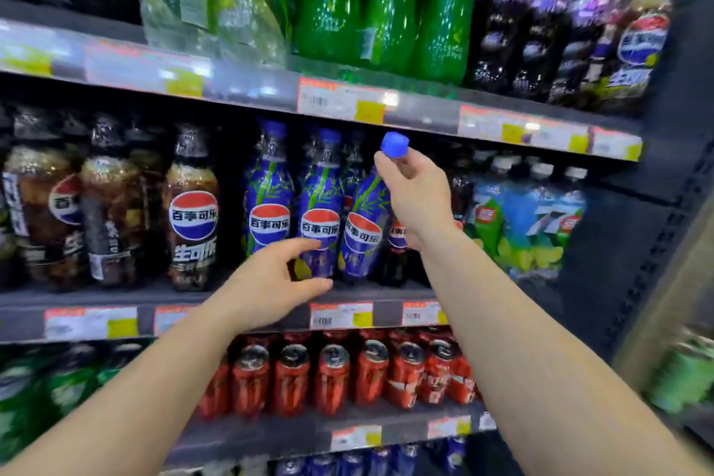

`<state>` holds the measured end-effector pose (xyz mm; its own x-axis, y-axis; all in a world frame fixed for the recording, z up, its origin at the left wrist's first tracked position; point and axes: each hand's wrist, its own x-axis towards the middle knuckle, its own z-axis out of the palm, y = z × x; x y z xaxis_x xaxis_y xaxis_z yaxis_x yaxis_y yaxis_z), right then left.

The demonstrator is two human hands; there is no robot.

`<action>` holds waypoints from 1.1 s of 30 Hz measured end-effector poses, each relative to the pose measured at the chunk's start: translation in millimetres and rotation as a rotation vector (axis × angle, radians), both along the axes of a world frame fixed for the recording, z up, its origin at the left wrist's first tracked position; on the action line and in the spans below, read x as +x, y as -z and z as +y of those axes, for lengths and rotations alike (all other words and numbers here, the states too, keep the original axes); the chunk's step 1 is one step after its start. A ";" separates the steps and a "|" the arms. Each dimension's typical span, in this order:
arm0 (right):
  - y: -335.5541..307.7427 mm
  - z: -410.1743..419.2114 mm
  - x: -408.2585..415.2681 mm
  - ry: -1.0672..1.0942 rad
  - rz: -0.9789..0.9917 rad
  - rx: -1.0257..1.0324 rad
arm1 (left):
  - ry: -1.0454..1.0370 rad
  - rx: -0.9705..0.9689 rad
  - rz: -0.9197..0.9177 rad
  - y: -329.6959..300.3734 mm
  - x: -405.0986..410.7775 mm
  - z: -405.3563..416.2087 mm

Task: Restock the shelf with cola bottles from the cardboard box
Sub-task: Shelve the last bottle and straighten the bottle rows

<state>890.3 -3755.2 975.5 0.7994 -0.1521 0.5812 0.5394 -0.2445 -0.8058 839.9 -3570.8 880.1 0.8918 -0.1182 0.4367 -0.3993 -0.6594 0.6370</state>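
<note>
Only the head view here, so: a blue-labelled Pepsi bottle [363,228] is being held tilted by its neck, just under the blue cap [394,144], with the right hand [415,197] pinched around it, its base down at the middle shelf [386,292] right beside two matching upright bottles [320,213]. The left hand [276,278] is spread wide and loose near the front bottle's lower half, nothing gripped, maybe touching, hard to tell. The cardboard box isn't seen anywhere. Handling-wise, a full plastic bottle like this would probably be on the heavy side, firm from the fizz, with a glossy shrink-wrap label that looks slick, so the ridged neck under the cap seems the safer hold, with the base steadied by the free hand. Dark cola bottles [192,213] with black caps are lined up to the left, 7-Up bottles [529,220] to the right, and shiny red cans [332,379] are packed on the shelf below.
</note>
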 end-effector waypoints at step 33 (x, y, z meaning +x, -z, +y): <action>123.0 -1.2 8.6 0.278 0.186 -0.339 | -0.032 -0.077 0.010 1.7 20.9 15.9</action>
<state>898.9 -3756.4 852.5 0.8504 -0.2014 0.4861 0.2705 -0.6252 -0.7321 860.8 -3554.9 878.4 0.8991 -0.0558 0.4343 -0.3720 -0.6203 0.6905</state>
